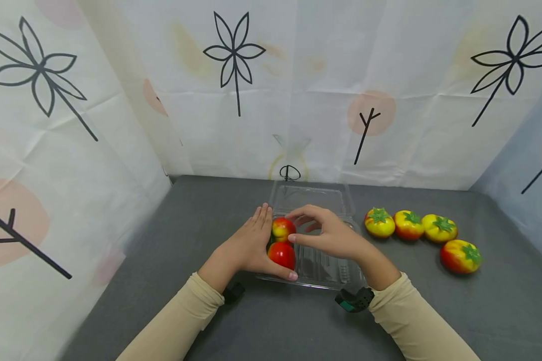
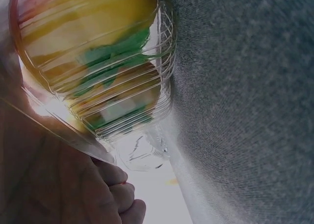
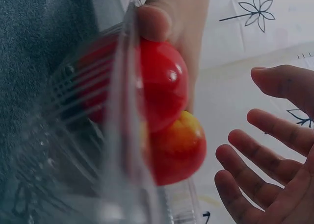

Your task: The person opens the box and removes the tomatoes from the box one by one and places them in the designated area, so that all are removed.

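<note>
Two glossy red-and-yellow tomato-like fruits, a far one [image 1: 282,229] and a near one [image 1: 282,254], sit in the left part of a clear plastic clamshell box [image 1: 320,265]. My left hand [image 1: 248,245] lies along the box's left side, fingers straight, its thumb reaching across the near rim beside the near fruit. Through the ribbed wall in the left wrist view, green leafy tops [image 2: 113,55] show. Just right of the far fruit hovers my right hand [image 1: 327,233], fingers loosely bent and spread. In the right wrist view, bare space separates its fingers [image 3: 250,160] from the fruits.
The box's clear lid [image 1: 311,198] is folded back toward the rear wall. To the right, several similar fruits stand on the grey table: three in a row, including a yellow one [image 1: 439,228], and a redder one [image 1: 460,256] nearer. Patterned white cloth [image 1: 298,115] encloses the table.
</note>
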A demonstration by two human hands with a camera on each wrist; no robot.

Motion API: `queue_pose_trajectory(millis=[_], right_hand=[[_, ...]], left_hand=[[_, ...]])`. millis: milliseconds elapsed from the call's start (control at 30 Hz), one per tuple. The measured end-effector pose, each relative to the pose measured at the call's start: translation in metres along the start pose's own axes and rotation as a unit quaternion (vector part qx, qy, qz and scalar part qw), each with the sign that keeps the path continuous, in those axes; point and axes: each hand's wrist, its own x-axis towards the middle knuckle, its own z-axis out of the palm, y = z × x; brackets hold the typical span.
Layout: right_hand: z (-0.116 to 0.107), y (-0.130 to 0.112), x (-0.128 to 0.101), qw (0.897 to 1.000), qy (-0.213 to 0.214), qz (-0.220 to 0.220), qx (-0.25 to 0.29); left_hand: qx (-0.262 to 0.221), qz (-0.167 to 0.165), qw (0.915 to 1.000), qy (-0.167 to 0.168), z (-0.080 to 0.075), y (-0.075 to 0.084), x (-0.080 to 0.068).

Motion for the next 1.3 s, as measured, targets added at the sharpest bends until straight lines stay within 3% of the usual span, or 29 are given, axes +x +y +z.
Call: queue_pose_trajectory(millis=[500, 833, 1300], right_hand=[[0.006, 0.004, 0.002, 1.000, 0.003, 0.011, -0.003], [0.009, 0.013, 0.005, 0.999, -0.035, 0.028, -0.007], [0.010, 0.012, 0.004, 0.999, -0.029, 0.027, -0.031]], left_hand=[[0.009, 0.007, 0.9999, 0.003, -0.001, 0.003, 0.002], [0.015, 0.006, 0.9999, 0.004, -0.001, 0.003, 0.001], [0.019, 0.008, 0.9998, 0.007, -0.001, 0.001, 0.000]])
